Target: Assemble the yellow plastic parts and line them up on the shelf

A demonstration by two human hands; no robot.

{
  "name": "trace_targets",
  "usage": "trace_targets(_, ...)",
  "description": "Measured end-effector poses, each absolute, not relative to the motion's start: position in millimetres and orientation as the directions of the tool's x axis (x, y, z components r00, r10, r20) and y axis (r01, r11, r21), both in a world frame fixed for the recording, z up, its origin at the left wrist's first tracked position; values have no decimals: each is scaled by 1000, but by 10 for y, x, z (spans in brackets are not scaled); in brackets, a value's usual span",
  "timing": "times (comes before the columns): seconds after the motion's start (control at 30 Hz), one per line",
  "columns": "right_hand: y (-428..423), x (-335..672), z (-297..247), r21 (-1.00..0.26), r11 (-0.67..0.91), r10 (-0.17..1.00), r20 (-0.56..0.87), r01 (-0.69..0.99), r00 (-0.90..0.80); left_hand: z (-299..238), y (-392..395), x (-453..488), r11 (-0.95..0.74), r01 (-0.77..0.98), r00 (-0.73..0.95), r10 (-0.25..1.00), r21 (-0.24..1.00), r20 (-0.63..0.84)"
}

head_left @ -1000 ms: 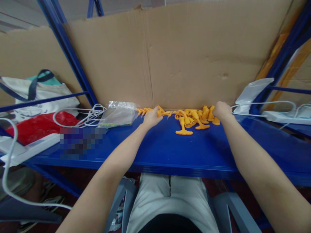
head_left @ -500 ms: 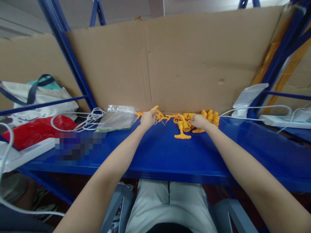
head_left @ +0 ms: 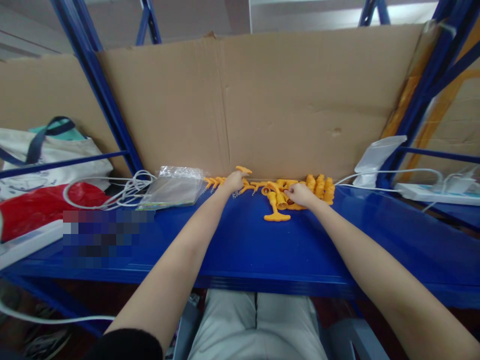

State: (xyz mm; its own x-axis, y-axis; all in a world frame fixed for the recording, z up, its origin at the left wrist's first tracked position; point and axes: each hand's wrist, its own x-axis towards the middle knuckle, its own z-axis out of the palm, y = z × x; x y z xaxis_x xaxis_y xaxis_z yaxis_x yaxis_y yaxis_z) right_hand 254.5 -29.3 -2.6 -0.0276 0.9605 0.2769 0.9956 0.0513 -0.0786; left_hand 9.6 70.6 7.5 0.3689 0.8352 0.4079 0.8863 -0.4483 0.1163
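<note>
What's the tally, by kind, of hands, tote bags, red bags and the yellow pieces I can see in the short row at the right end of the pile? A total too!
Hands: 2, left hand and right hand
Tote bag: 1
Red bag: 1
Yellow pieces visible in that row: 3
Total: 7

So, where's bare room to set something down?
Bare blue metal tabletop shows between the forearms, in front of the orange T-handled plastic pieces; another patch borders the right forearm and white power strip. Crowded: along the brown cardboard wall, with the pieces around the left hand and right hand, and clear plastic bags leftward.
</note>
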Motion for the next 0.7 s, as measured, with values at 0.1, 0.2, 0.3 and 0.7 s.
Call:
trace_targets(0.1, -312, 2523, -13, -57, 56, 963, 265, 997, -39, 20, 786, 205, -392, 909, 332, 886, 141, 323)
trace_targets(0.2, -331, 2503, 2, -34, 54, 966, 254, 998, -44, -53, 787, 297, -299, 942, 251, 929, 151, 272)
trace_targets(0.3, -340, 2490, 12, -13, 68, 969, 240, 998, -63, -147, 739, 339, -257, 957, 209, 933, 138, 292)
trace_targets(0.7, -342, 2488, 6, -13, 86, 968, 239, 996, -81, -113, 651, 358, -410, 912, 364, 809, -1, 462)
